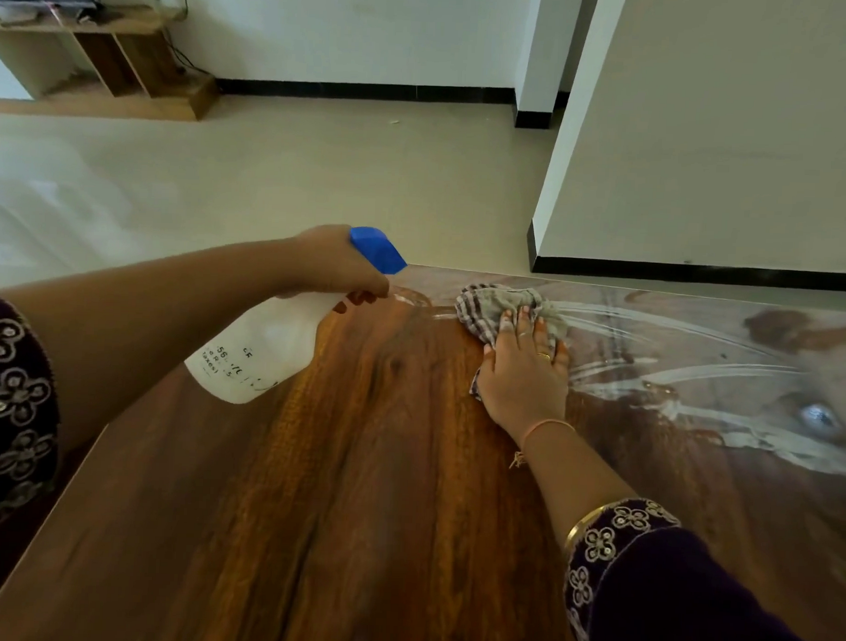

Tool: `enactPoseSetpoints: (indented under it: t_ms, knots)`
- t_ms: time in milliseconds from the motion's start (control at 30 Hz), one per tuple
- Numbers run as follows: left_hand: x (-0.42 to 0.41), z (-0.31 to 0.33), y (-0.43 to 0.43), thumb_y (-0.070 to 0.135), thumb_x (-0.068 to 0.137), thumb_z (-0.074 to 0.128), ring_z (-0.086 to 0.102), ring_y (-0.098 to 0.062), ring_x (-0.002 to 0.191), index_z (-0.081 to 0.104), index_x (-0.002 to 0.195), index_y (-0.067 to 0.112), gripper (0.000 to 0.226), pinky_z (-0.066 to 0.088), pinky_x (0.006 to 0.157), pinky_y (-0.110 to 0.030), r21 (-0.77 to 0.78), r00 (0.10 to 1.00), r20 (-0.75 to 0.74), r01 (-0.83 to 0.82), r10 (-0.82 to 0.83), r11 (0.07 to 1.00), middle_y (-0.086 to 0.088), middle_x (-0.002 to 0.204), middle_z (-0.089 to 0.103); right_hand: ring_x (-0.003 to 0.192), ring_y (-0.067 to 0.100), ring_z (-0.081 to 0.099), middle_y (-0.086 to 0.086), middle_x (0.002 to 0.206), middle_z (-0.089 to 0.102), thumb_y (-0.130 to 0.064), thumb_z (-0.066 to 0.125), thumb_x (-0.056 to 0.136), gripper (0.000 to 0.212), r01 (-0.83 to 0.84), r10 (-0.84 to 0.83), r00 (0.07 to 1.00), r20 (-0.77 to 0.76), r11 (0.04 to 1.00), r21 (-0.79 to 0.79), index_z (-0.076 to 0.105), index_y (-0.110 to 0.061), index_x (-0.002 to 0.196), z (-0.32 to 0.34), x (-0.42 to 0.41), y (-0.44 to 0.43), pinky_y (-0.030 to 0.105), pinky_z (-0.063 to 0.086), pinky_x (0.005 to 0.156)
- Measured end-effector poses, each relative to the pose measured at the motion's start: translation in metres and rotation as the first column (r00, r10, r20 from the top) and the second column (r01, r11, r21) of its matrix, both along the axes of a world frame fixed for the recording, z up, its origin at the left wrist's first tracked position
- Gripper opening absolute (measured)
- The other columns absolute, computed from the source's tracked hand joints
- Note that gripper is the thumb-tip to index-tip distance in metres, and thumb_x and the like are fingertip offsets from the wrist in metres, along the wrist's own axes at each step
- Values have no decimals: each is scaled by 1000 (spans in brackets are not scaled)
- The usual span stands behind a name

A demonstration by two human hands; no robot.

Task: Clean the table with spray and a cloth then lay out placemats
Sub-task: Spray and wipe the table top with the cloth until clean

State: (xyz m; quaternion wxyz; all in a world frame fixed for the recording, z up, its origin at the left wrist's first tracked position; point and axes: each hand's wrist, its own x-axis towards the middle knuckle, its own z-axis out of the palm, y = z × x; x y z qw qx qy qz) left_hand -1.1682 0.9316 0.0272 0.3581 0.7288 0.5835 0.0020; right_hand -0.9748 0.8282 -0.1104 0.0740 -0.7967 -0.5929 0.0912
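Note:
A glossy brown wooden table (337, 509) fills the lower part of the view. My left hand (339, 264) grips the neck of a white spray bottle (262, 343) with a blue nozzle, held tilted above the table near its far left edge, nozzle pointing right. My right hand (525, 372) presses flat on a checked grey cloth (496, 306) bunched on the tabletop close to the far edge. Wet curved streaks (688, 372) spread over the surface to the right of the cloth. No placemats are in view.
Beyond the table lies a pale tiled floor (273, 171). A white wall corner with a black skirting (653, 268) stands close behind the table's far right edge. A low wooden shelf unit (118, 65) with cables sits at the far left wall.

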Motion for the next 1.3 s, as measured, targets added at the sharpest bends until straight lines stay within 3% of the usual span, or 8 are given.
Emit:
enactPoseSetpoints:
  t_ms: [100, 267, 467, 633, 733, 900, 1033, 1300]
  knots:
    - [4, -6, 2, 28, 81, 58, 54, -16, 58, 56, 72, 9, 21, 46, 65, -30, 265, 994, -101, -23, 52, 964, -4, 65, 59, 148, 27, 1, 6, 161, 8, -35, 27, 100, 55, -7, 7, 1000, 0, 1000, 5, 18, -17, 152, 1, -1, 0, 50, 0, 117]
    - [5, -11, -2, 27, 82, 60, 55, -11, 57, 62, 80, 9, 18, 41, 54, -22, 57, 992, -127, 25, -18, 998, 0, 65, 61, 148, 28, 2, 8, 161, 7, -34, 27, 100, 55, -6, 5, 1000, 21, 1000, 7, 18, -16, 152, 1, -1, 0, 51, 1, 117]
    - [-4, -19, 7, 38, 81, 53, 55, -15, 67, 64, 94, 8, 34, 44, 64, -28, 324, 964, -259, 36, 52, 945, -5, 74, 62, 148, 28, 0, 8, 161, 6, -36, 26, 101, 54, 17, -17, 999, 30, 1000, -9, 20, -16, 151, 1, -3, 6, 52, 2, 117]
    - [-13, -21, 19, 32, 79, 65, 61, -15, 61, 63, 87, 7, 26, 51, 63, -27, 152, 996, 35, -91, 87, 984, 0, 67, 64, 148, 29, 0, 9, 161, 5, -35, 27, 101, 54, 37, -36, 998, 43, 999, -16, 20, -16, 151, 1, -5, 9, 51, 2, 117]
    - [-15, -22, 25, 41, 80, 58, 50, -14, 59, 58, 81, 10, 31, 39, 55, -26, 374, 985, -127, -61, 117, 925, 0, 63, 52, 148, 29, -1, 9, 161, 4, -35, 27, 101, 55, 71, -70, 997, 34, 997, -25, 18, -15, 151, 1, -6, 14, 52, 1, 117]
    - [-22, -15, 27, 21, 84, 62, 59, -17, 61, 62, 90, 3, 19, 49, 55, -27, -120, 996, -90, -29, 18, 992, -8, 72, 62, 148, 32, -4, 11, 161, -1, -36, 27, 101, 57, 175, -175, 985, 3, 983, -52, 14, -13, 153, 4, -18, 33, 53, 0, 118]
    - [-34, -15, 35, 13, 82, 60, 62, -19, 65, 62, 87, 2, 13, 54, 61, -30, -71, 992, -59, -116, 112, 991, -10, 75, 64, 147, 33, -4, 13, 161, -1, -36, 27, 101, 59, 229, -230, 973, -18, 972, -45, 13, -11, 153, 5, -35, 50, 53, -1, 118]
    - [-55, -11, 46, 13, 73, 56, 58, -23, 62, 58, 69, 6, 7, 49, 61, -31, 55, 969, -24, -244, 246, 968, -9, 69, 61, 148, 29, 4, 3, 162, 0, -35, 28, 100, 51, -368, 371, 925, -80, 929, 44, 24, -20, 149, 8, -140, 80, 53, 2, 116]
